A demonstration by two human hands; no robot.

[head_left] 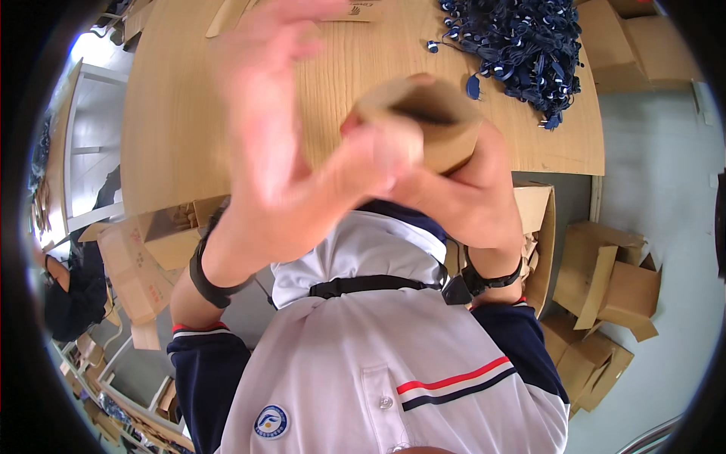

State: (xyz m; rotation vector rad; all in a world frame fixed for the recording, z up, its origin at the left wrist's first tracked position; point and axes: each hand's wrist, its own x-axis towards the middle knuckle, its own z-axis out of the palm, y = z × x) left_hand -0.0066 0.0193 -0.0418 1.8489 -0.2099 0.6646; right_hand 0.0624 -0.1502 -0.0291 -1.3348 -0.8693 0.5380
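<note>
My right hand (473, 193) is wrapped around a small brown cardboard box (448, 147) above the table's near edge. The box's end faces up and looks open, with a dark inside. My left hand (276, 166) is raised to the left of it, smeared by motion. Its fingers stretch away over the table, spread apart from the thumb. That thumb reaches across in front of the box; whether it touches the box or my right hand I cannot tell. Nothing shows in the left palm.
A heap of dark blue corded pieces (522, 49) lies on the wooden table (178, 113) at far right. Flat cardboard (355, 10) lies at the far edge. Open cartons (605, 276) stand at right, another carton (136, 261) at left. A person's arm (57, 272) shows at far left.
</note>
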